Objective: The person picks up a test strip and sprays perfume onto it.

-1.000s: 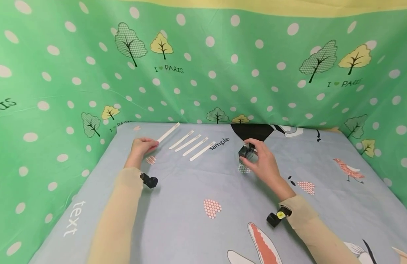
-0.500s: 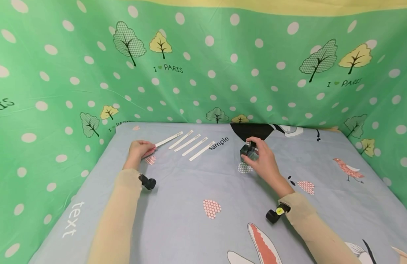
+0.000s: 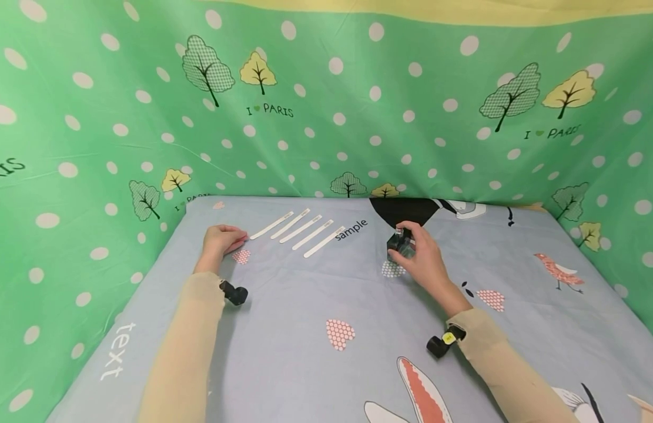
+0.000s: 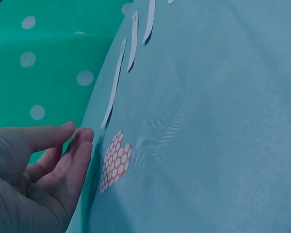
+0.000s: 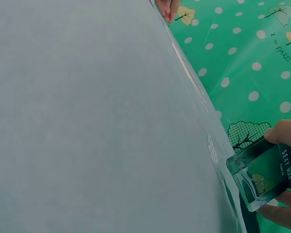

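Observation:
My left hand [image 3: 223, 241] is just short of the near end of the leftmost white paper strip [image 3: 272, 225]. In the left wrist view its thumb and fingers are loosely bent, with nothing between them, and the strip [image 4: 114, 83] lies apart from the fingertips. Several similar strips [image 3: 301, 230] with small print at their far ends lie slanted in a row to its right. My right hand [image 3: 425, 261] grips a dark, see-through glass perfume bottle [image 5: 262, 174] lettered "SEXY MAN". Thumb and fingers hold it from opposite sides, hiding part of it.
A grey-blue printed cloth [image 3: 284, 364] covers the table, with hearts, a bird and lettering on it. Behind and at both sides hangs a green dotted cloth [image 3: 305, 158]. Each wrist carries a small black camera [image 3: 235, 292].
The left hand has lowered the strip to lie left of the others and let go of it, drawing back slightly. The right hand and bottle have shifted a little to the right.

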Demonstrator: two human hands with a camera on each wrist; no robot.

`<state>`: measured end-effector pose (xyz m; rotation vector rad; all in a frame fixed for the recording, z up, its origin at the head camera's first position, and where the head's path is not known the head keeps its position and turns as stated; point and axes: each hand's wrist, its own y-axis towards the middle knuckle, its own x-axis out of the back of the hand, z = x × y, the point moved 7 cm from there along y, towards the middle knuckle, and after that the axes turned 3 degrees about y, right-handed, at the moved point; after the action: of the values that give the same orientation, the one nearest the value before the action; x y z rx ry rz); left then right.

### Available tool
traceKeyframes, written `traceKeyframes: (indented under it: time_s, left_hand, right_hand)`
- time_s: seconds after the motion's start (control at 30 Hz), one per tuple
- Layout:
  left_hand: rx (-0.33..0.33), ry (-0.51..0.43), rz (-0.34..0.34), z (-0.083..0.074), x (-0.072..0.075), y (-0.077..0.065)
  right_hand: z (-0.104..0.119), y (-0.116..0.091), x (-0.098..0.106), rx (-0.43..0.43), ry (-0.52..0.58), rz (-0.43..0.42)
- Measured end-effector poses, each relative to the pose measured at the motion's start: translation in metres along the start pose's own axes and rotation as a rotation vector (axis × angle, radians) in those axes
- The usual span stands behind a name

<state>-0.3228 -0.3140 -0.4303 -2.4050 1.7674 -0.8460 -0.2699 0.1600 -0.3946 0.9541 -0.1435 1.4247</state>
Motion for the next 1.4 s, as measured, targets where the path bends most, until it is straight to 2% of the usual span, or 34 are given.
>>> traceKeyframes:
  time_s: [0.5,0.83,0.97,1.4]
  left_hand:
    - [-0.038,-0.068,0.048,-0.011,-0.004,-0.002]
    - [-0.050,-0.091,0.094,-0.018,-0.010,-0.010]
    - [-0.064,-0.080,0.105,-0.021,-0.010,-0.013]
    - [-0.106,0.011,0.081,-0.028,-0.014,-0.018]
  right_hand:
    - [-0.004,-0.002,-0.002,-0.025,0.002,0.013]
    - [-0.007,-0.004,-0.003,-0.029,0.003,0.021]
    - [-0.008,-0.004,-0.004,-0.029,0.015,0.019]
    - [-0.012,-0.006,0.000,-0.056,0.056,0.031]
